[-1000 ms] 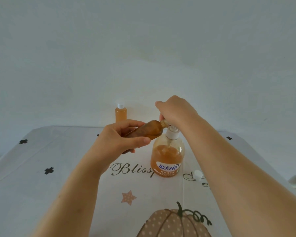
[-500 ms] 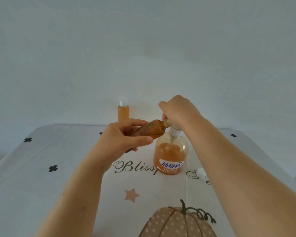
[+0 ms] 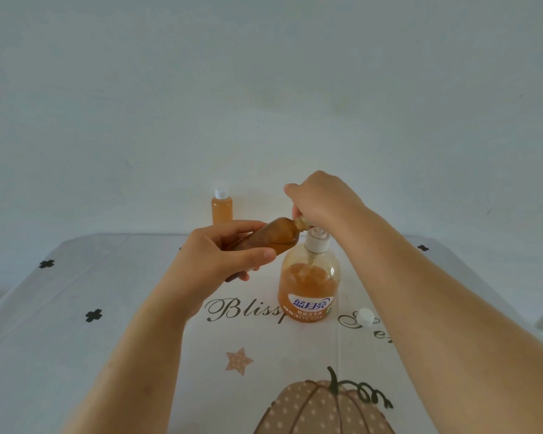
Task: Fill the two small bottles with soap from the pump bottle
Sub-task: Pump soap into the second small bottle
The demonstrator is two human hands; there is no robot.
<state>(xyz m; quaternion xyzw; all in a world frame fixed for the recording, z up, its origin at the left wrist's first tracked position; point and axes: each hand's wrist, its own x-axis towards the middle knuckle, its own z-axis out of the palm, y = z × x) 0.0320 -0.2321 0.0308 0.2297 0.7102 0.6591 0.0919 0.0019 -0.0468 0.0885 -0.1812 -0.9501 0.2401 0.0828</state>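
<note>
The pump bottle (image 3: 308, 286), clear with orange soap and a blue label, stands mid-table. My right hand (image 3: 320, 200) is curled over its white pump head, which is mostly hidden. My left hand (image 3: 223, 261) grips a small bottle (image 3: 273, 238) full of orange soap, tilted with its open neck up against the pump spout under my right hand. A second small bottle (image 3: 222, 209), filled and capped white, stands upright at the table's far edge.
A loose white cap (image 3: 366, 317) lies on the tablecloth (image 3: 76, 308) right of the pump bottle. The cloth carries a pumpkin print, a star and script lettering. A plain wall rises behind the table.
The view has shifted slightly. The pump head has risen a little under my right hand. My left hand keeps the small bottle at the spout.
</note>
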